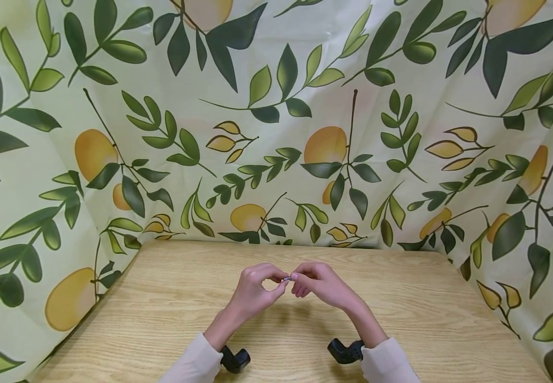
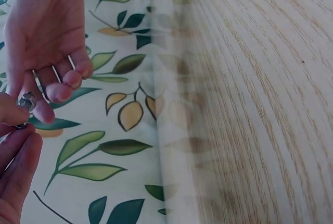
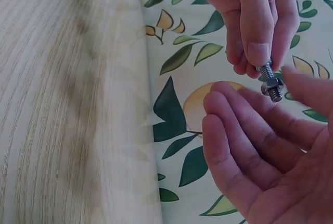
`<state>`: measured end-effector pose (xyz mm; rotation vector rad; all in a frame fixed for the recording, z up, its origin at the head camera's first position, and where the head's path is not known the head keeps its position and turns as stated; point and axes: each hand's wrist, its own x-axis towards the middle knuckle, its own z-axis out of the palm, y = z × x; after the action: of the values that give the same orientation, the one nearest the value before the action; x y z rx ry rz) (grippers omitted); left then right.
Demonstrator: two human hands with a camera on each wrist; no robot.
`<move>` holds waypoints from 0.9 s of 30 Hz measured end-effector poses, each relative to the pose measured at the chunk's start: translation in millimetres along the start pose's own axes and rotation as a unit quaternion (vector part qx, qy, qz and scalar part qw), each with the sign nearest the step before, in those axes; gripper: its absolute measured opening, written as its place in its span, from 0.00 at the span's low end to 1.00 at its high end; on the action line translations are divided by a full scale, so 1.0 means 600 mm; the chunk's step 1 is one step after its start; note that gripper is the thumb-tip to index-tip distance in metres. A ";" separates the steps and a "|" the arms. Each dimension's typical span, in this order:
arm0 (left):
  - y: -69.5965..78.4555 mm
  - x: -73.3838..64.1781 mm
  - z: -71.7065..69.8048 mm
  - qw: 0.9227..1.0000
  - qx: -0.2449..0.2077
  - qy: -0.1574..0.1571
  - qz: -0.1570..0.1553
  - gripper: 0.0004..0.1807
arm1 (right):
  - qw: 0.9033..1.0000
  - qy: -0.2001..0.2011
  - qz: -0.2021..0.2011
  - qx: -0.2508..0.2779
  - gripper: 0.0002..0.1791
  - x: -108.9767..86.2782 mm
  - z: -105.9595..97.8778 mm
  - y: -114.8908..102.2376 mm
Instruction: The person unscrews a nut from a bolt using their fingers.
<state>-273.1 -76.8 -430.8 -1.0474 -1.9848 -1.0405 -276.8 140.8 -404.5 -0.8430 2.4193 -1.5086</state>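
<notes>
Silver and slender, a threaded metal bolt (image 3: 267, 71) is pinched near one end between the thumb and curled fingers of the person's bare left hand (image 1: 257, 287), held above the pale wood-grain surface (image 1: 171, 319), with a small silver hexagonal metal nut (image 3: 271, 85) on its shank near the free tip. The bare right hand (image 1: 321, 282) is at that tip, thumb and fingers parted around it and gripping nothing visibly; whether the thumb touches the nut or stops just beside it, I cannot tell. A drop looks the likeliest trouble: the left fingers cover only a short stretch of hard metal, so a sideways nudge from the right thumb could tilt the bolt or spin it in the pinch — the whole piece turning, the nut gaining nothing along the thread. Only a little thread shows beyond the nut, so turning it towards the tip could bring it off, and the loosely spread right fingers would leave gaps to fall through. Something so small would probably bounce and roll, perhaps towards the white leaf-and-fruit-patterned cloth (image 1: 281, 133). Fingertips also hide most of the bolt in the head view — a crooked nut could go unnoticed.
</notes>
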 end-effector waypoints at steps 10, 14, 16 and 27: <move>0.001 0.002 -0.001 1.000 -0.002 -0.003 -0.006 0.08 | 1.000 0.010 -0.007 -0.007 0.14 -0.001 -0.001 -0.003; 0.001 0.003 0.000 1.000 -0.001 0.000 -0.003 0.08 | 1.000 0.003 -0.003 -0.008 0.15 0.000 -0.002 -0.004; 0.001 0.003 0.000 1.000 0.000 -0.001 -0.003 0.07 | 1.000 0.000 -0.003 -0.007 0.15 -0.001 -0.002 -0.004; 0.000 0.000 -0.001 1.000 0.005 0.007 0.005 0.07 | 1.000 0.008 0.003 -0.009 0.16 -0.003 -0.001 -0.003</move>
<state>-273.1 -77.5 -430.5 -1.0415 -1.9703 -1.0280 -275.0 141.4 -403.1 -0.8294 2.4480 -1.4999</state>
